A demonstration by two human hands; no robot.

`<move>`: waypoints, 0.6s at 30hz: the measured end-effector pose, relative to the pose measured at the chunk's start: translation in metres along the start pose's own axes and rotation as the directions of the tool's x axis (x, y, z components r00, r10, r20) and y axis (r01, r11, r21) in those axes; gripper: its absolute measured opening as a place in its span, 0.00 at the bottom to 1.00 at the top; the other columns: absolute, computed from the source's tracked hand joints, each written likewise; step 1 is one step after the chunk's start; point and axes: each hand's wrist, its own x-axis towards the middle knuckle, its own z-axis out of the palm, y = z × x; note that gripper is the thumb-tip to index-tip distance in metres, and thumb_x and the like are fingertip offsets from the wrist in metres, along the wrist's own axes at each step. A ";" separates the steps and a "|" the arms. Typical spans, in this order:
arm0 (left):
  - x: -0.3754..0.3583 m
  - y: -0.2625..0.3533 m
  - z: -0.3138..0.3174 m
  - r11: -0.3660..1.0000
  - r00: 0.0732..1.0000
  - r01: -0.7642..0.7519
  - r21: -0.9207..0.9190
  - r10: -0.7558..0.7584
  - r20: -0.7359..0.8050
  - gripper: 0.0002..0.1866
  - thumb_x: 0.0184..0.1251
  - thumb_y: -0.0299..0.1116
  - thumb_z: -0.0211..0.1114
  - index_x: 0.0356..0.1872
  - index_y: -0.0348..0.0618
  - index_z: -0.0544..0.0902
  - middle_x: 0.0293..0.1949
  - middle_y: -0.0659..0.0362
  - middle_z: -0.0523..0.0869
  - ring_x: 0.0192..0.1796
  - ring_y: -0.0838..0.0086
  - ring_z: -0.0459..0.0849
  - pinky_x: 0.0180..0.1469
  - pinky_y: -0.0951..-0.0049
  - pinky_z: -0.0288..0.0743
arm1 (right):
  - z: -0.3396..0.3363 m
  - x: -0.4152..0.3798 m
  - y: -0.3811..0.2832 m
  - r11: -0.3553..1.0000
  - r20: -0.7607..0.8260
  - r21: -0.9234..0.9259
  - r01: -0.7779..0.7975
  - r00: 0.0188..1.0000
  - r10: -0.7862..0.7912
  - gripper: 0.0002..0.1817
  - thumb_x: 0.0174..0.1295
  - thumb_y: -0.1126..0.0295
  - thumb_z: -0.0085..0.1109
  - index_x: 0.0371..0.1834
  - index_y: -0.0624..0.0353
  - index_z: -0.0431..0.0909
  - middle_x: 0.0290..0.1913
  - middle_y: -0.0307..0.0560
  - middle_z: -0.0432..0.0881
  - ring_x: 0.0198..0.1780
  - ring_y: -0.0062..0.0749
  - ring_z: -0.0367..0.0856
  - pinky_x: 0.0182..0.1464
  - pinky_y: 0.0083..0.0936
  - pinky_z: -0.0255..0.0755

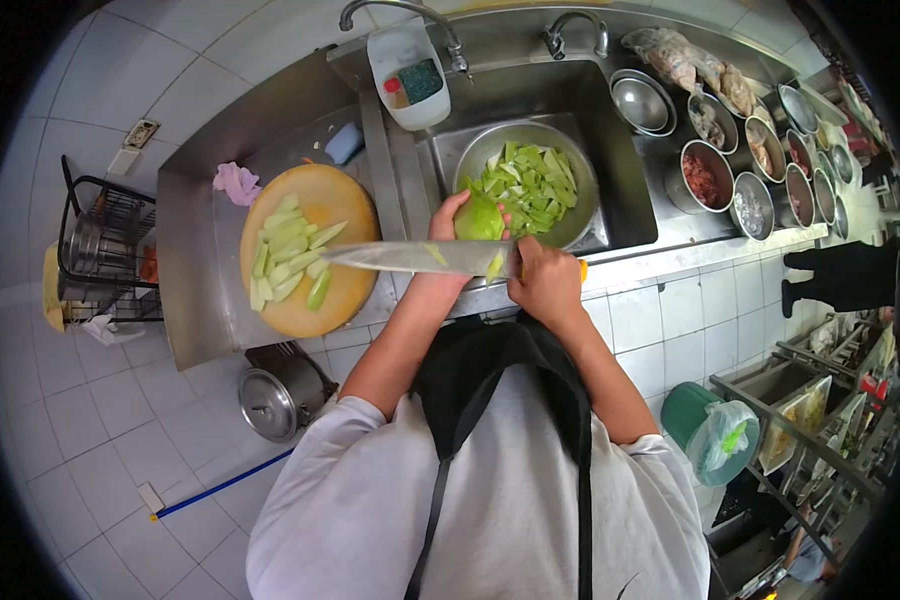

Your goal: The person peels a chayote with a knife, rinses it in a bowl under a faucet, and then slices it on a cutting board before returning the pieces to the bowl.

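Over the seven-o'clock rim of the metal bowl (530,132): one green vegetable (480,218), smooth-skinned, rounded, bright light green with a slight sheen. Bowl contents: many flat cut green pieces (535,180), overlapping, too many to count. Bowl stands in the sink (625,180), two taps beyond at twelve o'clock.

At nine o'clock, on the worktop (195,250): one round yellowish board (350,200), bearing more than ten pale green strips (288,240), one with darker skin. Beyond the board: one blue sponge (345,144), one pink cloth (236,184).

One knife (400,257), broad blade lying level, tip to nine o'clock, two green scraps on it.

Hands: two, near each other. Left hand (450,216) cupped around the vegetable, forearm rising from seven o'clock, passing behind the blade. Right hand (547,280) closed around the knife handle, forearm coming from five o'clock.
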 end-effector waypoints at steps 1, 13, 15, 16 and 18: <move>0.000 -0.002 0.004 1.000 1.000 -0.018 0.010 0.018 -0.004 0.19 0.73 0.44 0.59 0.48 0.35 0.80 0.42 0.46 0.86 0.42 0.56 0.87 0.45 0.60 0.85 | -0.001 0.000 0.001 0.999 -0.005 -0.027 0.045 0.999 -0.045 0.12 0.46 0.73 0.68 0.30 0.57 0.72 0.21 0.54 0.80 0.23 0.52 0.82 0.29 0.44 0.77; 0.007 -0.013 0.001 0.997 1.000 -0.016 -0.077 0.014 -0.017 0.22 0.72 0.47 0.60 0.51 0.35 0.79 0.45 0.47 0.87 0.45 0.57 0.87 0.47 0.58 0.83 | -0.005 0.003 0.010 0.992 -0.096 -0.120 0.043 0.994 -0.055 0.14 0.41 0.75 0.68 0.30 0.59 0.72 0.24 0.55 0.81 0.28 0.52 0.84 0.33 0.45 0.78; 0.001 -0.010 0.001 0.994 0.977 -0.092 -0.057 0.079 -0.197 0.21 0.72 0.47 0.61 0.51 0.37 0.79 0.47 0.47 0.87 0.46 0.56 0.86 0.48 0.57 0.82 | 0.007 0.002 0.025 0.966 -0.064 -0.210 -0.149 0.988 0.138 0.11 0.46 0.70 0.68 0.28 0.58 0.73 0.23 0.57 0.82 0.28 0.52 0.85 0.34 0.45 0.79; -0.004 -0.006 0.003 0.991 0.952 -0.126 -0.041 0.110 -0.284 0.21 0.72 0.47 0.61 0.51 0.37 0.79 0.48 0.47 0.86 0.47 0.55 0.86 0.48 0.57 0.82 | 0.009 0.003 0.032 0.936 -0.056 -0.256 -0.243 0.970 0.236 0.11 0.49 0.68 0.68 0.27 0.58 0.73 0.23 0.58 0.82 0.29 0.53 0.86 0.34 0.45 0.80; -0.006 0.005 -0.001 0.998 0.983 -0.059 0.029 0.063 -0.174 0.22 0.72 0.47 0.61 0.53 0.38 0.78 0.51 0.47 0.86 0.49 0.54 0.85 0.49 0.55 0.81 | 0.000 0.004 0.052 0.917 -0.015 -0.234 -0.322 0.945 0.328 0.09 0.55 0.67 0.65 0.27 0.61 0.77 0.25 0.63 0.84 0.31 0.58 0.87 0.38 0.49 0.80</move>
